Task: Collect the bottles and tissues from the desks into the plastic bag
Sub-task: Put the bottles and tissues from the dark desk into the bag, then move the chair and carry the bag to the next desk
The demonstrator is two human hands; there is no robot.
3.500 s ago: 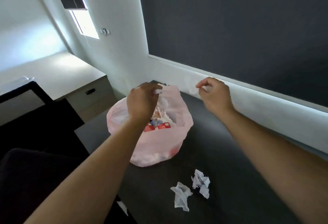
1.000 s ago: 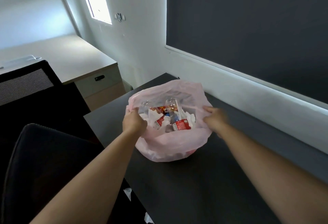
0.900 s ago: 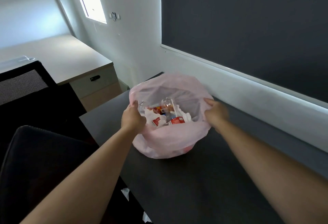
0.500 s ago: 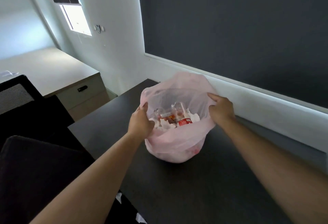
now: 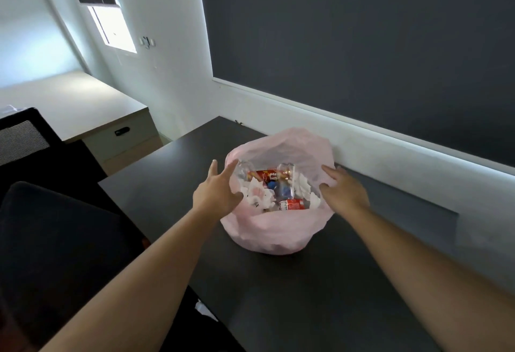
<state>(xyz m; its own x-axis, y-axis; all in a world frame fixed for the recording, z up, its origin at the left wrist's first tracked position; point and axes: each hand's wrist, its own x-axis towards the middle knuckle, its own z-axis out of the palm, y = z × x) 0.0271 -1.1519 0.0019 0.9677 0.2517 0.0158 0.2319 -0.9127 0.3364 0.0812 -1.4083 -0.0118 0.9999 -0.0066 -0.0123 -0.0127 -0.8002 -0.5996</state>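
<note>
Dark and flat, the black surface [image 5: 278,296] holds one thin pink plastic bag [image 5: 273,229], which sits close to the white wall [image 5: 390,156]. A moment ago both hands pinched the bag's rim. Now they have let go. The left hand [image 5: 216,193] is at the bag's 9 o'clock and the right hand [image 5: 344,190] at its 3 o'clock. Both have straight fingers that just touch the bag and hold nothing. The bag stands up by itself with its mouth wide open, so I think it is ready for more things.

Inside I count at least two clear plastic bottles [image 5: 287,181] with red labels, maybe three. The white crumpled tissues [image 5: 257,194] are too bunched up to count. One pale desk [image 5: 69,106] stands far off at 10 o'clock.
</note>
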